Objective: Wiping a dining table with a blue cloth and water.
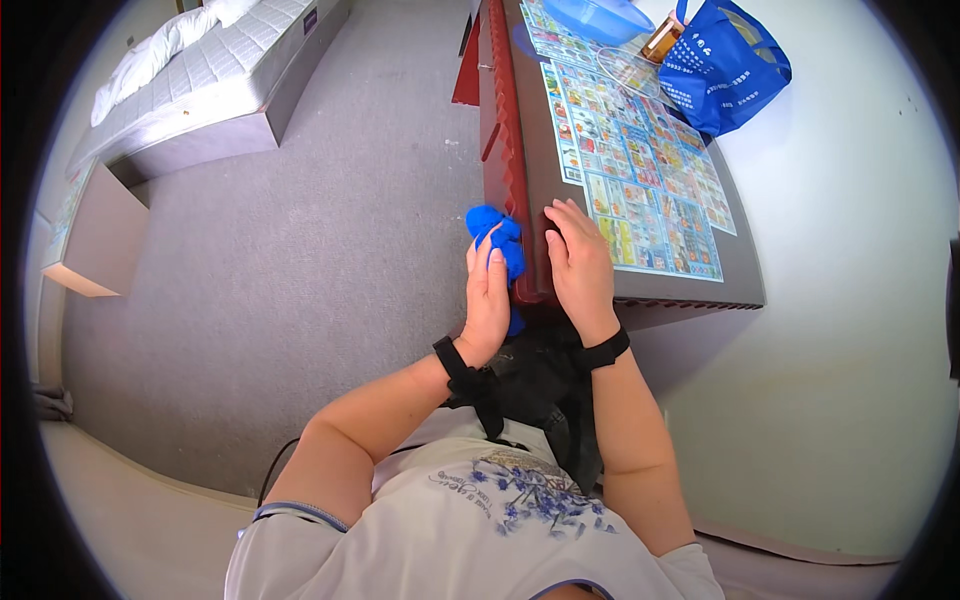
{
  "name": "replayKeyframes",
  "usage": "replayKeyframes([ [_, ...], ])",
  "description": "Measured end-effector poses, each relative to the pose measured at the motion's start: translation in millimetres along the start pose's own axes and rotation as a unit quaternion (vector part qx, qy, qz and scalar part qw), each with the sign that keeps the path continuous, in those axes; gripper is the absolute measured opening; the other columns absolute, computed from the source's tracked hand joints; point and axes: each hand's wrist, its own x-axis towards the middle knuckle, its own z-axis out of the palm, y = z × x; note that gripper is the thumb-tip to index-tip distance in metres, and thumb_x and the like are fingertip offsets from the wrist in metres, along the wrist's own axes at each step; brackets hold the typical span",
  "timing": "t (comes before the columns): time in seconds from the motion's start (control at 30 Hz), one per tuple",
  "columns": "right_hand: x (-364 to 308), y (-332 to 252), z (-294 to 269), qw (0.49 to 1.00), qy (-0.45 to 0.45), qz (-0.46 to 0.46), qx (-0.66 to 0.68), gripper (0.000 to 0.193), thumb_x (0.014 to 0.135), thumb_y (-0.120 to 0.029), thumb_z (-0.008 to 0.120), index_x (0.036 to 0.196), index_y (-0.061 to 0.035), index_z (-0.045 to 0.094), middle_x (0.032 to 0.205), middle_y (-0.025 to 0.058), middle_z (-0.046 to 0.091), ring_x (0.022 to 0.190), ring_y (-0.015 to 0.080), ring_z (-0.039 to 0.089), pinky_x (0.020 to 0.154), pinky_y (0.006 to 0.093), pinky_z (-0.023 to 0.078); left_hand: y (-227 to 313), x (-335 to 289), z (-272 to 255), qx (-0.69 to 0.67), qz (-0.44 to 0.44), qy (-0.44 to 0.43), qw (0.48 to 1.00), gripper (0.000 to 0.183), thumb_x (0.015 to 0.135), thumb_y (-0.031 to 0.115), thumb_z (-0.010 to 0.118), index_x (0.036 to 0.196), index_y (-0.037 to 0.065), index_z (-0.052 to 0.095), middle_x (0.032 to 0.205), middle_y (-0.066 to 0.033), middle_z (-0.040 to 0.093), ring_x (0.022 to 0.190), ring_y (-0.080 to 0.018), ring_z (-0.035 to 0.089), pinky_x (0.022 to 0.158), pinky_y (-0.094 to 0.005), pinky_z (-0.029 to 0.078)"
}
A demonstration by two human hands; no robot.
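A bunched blue cloth (484, 218) is under the fingers of my left hand (487, 305), at the near left corner of a red-sided table (503, 140). My left palm faces the table's side, and the hand presses the cloth there. Part of the cloth shows past the fingertips and another bit lower down beside the wrist. On the dark tabletop (738, 262), close to its left edge, lies my right hand (583, 268). Its fingers are slightly bent and apart, with nothing seen in them. Both wrists wear black bands.
Printed colourful sheets (650, 170) cover much of the tabletop. At its far end stand a blue basin (600, 18), a wire rack (632, 70) and a blue bag (725, 75) against the wall. A mattress bed (215, 80) and a small cabinet (95, 235) stand left across grey floor.
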Motion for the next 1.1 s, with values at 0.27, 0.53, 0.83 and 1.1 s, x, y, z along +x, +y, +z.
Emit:
replayKeyframes([
  [0.27,-2,1,0,1.0,-0.003,0.006,-0.007,0.024,0.089,-0.011,0.05,0.108,-0.0011,0.06,0.118,0.013,0.059,0.117,0.0311,0.049,0.099,0.0423,0.037,-16,48,-8,-0.114,-0.189,0.082,0.972,0.033,0.094,0.022,0.049,0.119,0.001,0.053,0.12,-0.0198,0.05,0.112,-0.0323,0.048,0.099,-0.0373,0.036],
  [0.53,-1,-2,1,1.0,-0.004,0.003,-0.018,0.024,0.088,-0.011,0.05,0.108,-0.0017,0.059,0.119,0.0123,0.058,0.117,0.0307,0.049,0.1,0.0421,0.036,-5,85,9,0.161,0.103,0.002,0.982,0.038,0.095,0.023,0.046,0.127,0.005,0.048,0.131,-0.0232,0.04,0.121,-0.0353,0.041,0.102,-0.0386,0.033],
  [0.83,0,-2,0,1.0,-0.007,0.007,-0.02,0.024,0.089,-0.011,0.05,0.109,-0.0017,0.059,0.117,0.0126,0.058,0.117,0.0311,0.049,0.1,0.0423,0.036,-57,78,-6,-0.058,-0.16,0.017,0.985,0.041,0.097,0.023,0.043,0.13,-0.002,0.043,0.132,-0.0208,0.041,0.119,-0.0284,0.044,0.101,-0.0357,0.034],
  [1.1,-1,-4,-2,1.0,-0.013,0.012,-0.018,0.024,0.089,-0.011,0.05,0.11,-0.0017,0.058,0.118,0.0132,0.058,0.117,0.0314,0.049,0.1,0.0424,0.036,-22,134,10,0.041,0.042,0.015,0.998,0.038,0.094,0.021,0.049,0.127,0.003,0.048,0.131,-0.0176,0.041,0.12,-0.0285,0.042,0.103,-0.035,0.032],
])
